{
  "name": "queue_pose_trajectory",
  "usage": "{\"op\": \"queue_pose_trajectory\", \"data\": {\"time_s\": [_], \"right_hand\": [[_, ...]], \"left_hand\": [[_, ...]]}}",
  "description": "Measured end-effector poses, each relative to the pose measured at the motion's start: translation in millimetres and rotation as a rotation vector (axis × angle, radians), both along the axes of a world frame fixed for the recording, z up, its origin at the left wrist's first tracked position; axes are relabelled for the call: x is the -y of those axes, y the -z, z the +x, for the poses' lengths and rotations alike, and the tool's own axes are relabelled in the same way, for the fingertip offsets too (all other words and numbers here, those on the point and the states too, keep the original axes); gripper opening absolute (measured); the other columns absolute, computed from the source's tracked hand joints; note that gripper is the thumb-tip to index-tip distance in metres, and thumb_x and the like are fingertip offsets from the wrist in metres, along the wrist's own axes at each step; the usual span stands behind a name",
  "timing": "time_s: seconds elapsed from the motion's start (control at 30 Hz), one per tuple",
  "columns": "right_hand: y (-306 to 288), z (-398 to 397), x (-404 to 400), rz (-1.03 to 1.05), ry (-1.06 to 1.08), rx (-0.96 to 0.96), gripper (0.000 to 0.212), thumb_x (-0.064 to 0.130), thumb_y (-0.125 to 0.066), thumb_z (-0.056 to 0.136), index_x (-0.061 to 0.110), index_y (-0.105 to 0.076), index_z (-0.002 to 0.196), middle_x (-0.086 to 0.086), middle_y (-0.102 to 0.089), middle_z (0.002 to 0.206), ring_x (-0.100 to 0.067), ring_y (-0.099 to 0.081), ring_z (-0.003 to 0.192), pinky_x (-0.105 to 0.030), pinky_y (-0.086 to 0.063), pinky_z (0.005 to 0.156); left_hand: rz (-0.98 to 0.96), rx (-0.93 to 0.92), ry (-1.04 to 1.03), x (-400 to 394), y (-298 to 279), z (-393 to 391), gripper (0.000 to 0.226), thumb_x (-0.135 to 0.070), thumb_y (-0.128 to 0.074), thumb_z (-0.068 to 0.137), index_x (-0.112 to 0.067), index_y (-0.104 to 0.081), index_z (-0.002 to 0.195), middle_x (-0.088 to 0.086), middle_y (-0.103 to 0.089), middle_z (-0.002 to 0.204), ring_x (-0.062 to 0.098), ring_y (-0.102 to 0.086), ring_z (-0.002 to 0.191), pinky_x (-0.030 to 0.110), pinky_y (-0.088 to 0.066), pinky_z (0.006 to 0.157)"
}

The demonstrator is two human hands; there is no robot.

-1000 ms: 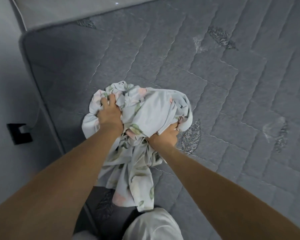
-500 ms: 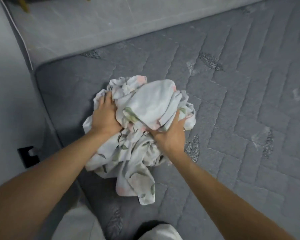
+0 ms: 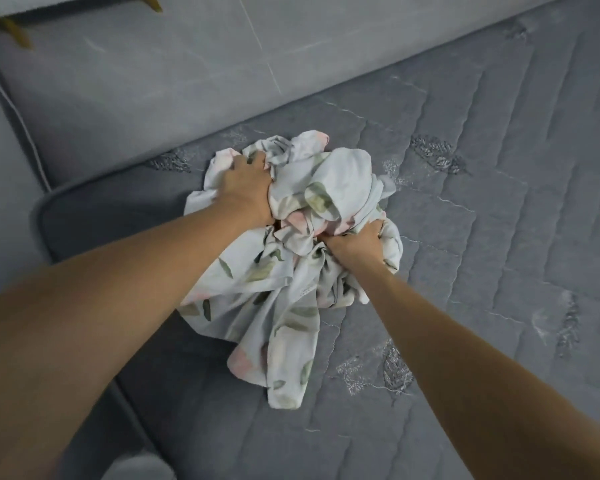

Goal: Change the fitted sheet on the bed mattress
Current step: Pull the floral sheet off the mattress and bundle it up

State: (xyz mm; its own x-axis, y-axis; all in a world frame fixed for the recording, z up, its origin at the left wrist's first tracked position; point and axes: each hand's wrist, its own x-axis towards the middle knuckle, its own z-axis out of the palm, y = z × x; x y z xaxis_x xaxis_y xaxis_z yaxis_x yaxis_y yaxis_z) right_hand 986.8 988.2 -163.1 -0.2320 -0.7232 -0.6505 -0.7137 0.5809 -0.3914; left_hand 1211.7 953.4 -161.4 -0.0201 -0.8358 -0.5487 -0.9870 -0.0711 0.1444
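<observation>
Sheet (image 3: 329, 181) was bunched on mattress (image 3: 499, 237); left hand (image 3: 246, 188) and right hand (image 3: 355, 242) apart, each gripping it from opposite sides.

The bundled sheet (image 3: 312, 216) lies on the mattress (image 3: 482, 237) near its far left corner. The left hand (image 3: 246, 188) sits on the bundle's left side, the right hand (image 3: 355, 242) on its right. Beyond the mattress lies the floor (image 3: 187, 64).
</observation>
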Motion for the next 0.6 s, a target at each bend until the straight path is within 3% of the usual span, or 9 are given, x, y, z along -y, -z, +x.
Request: {"op": "queue_pose_trajectory", "data": {"time_s": [0.1,0.3,0.47,0.6], "right_hand": [[4.2,1.1,4.5,0.044,-0.002,-0.049,0.113,0.049,-0.086,0.079,0.009,-0.017,0.159,-0.01,-0.045,0.155,-0.034,-0.051,0.138,-0.043,-0.045,0.114],[10.3,2.3,14.7,0.121,0.065,-0.039,0.134,0.058,-0.084,0.066,0.007,-0.006,0.163,-0.007,-0.047,0.156,-0.033,-0.048,0.142,-0.038,-0.043,0.113],[19.6,2.1,13.5,0.141,0.092,-0.101,0.119,0.048,-0.084,0.073,0.01,-0.013,0.16,-0.01,-0.05,0.151,-0.035,-0.052,0.137,-0.04,-0.046,0.108],[23.5,4.4,5.6,0.092,0.033,-0.113,0.109,0.054,-0.079,0.076,0.014,-0.017,0.155,-0.008,-0.046,0.151,-0.034,-0.056,0.131,-0.042,-0.049,0.104]], "left_hand": [[0.067,-0.004,0.022,8.1,-0.4,-1.0,0.102,-0.068,-0.068,0.084,-0.017,-0.024,0.161,0.01,-0.025,0.159,0.041,-0.032,0.142,0.047,-0.043,0.107],[0.091,0.01,0.027,12.7,-1.8,-1.3,0.092,-0.063,-0.068,0.086,-0.018,-0.032,0.158,0.009,-0.023,0.158,0.04,-0.032,0.139,0.049,-0.045,0.104],[0.087,-0.012,-0.002,9.7,-2.1,-2.3,0.088,-0.064,-0.067,0.085,-0.016,-0.038,0.152,0.01,-0.026,0.155,0.041,-0.033,0.137,0.052,-0.048,0.1],[0.08,-0.005,-0.008,1.3,7.7,-4.5,0.068,-0.046,-0.066,0.091,-0.013,-0.044,0.146,0.009,-0.026,0.15,0.04,-0.034,0.133,0.052,-0.051,0.092]]}}
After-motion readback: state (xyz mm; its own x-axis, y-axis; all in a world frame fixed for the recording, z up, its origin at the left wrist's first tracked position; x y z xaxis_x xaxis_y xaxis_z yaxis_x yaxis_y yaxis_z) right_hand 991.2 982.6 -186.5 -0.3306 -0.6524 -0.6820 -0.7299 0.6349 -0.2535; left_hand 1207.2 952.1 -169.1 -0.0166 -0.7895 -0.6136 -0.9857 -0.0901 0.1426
